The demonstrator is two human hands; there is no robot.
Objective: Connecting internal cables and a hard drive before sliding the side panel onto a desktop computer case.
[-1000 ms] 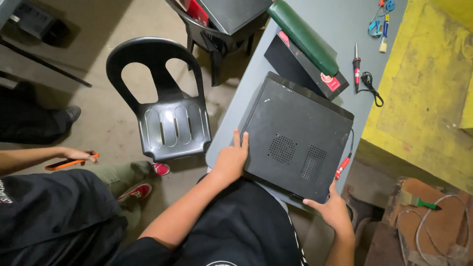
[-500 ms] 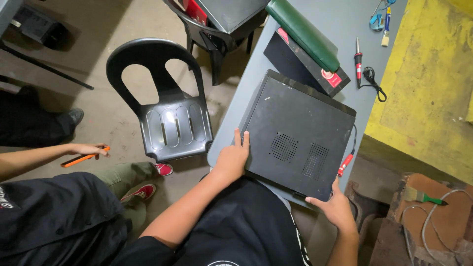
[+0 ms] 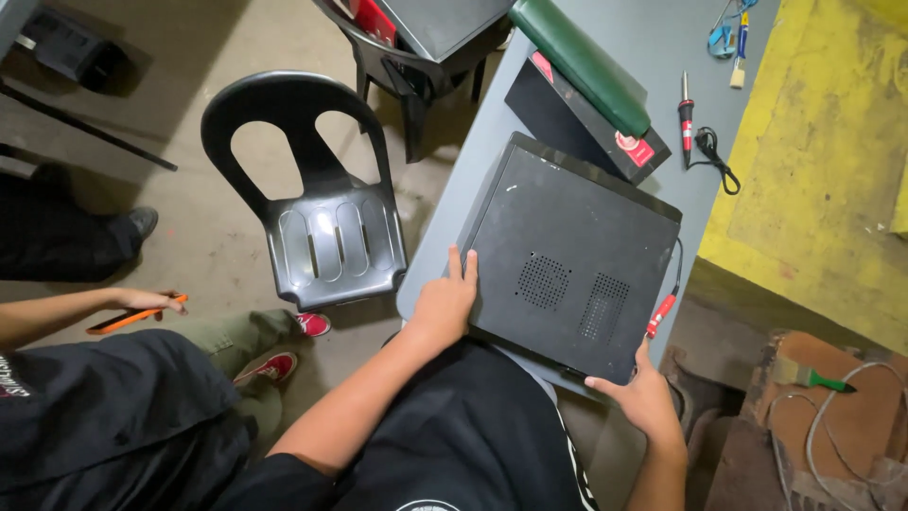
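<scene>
A black computer case (image 3: pixel 567 260) is lying flat on its side in the middle of the frame, on a grey table (image 3: pixel 653 57) that is running from the upper centre down toward the person's body. Its upward panel is showing two patches of small vent holes. The left hand (image 3: pixel 445 303) is lying flat and spread on the case's lower left edge, fingers pointing up the frame. The right hand (image 3: pixel 643 397) is gripping the case's lower right corner, thumb on top and fingers curling underneath.

Just beside that corner, a red-handled tool (image 3: pixel 660 314) is lying along the case's right edge, with a thin cable trailing up from it. Above the case, a flat black box (image 3: pixel 577 118) is sitting with a long green box (image 3: pixel 582 61) lying across it. To the right of these, a soldering iron (image 3: pixel 686 109) with a black cord is lying on the table.

Left of the table, an empty black plastic chair (image 3: pixel 312 208) is standing on a dusty concrete floor (image 3: pixel 189 57). A yellow painted surface (image 3: pixel 823 161) is filling the upper right of the frame. At the lower left, another person in dark clothing and red shoes (image 3: pixel 312 325) is sitting, a hand holding an orange tool (image 3: pixel 137 315). At the lower right, a green-handled paintbrush (image 3: pixel 813 378) is lying on a rusty brown block.
</scene>
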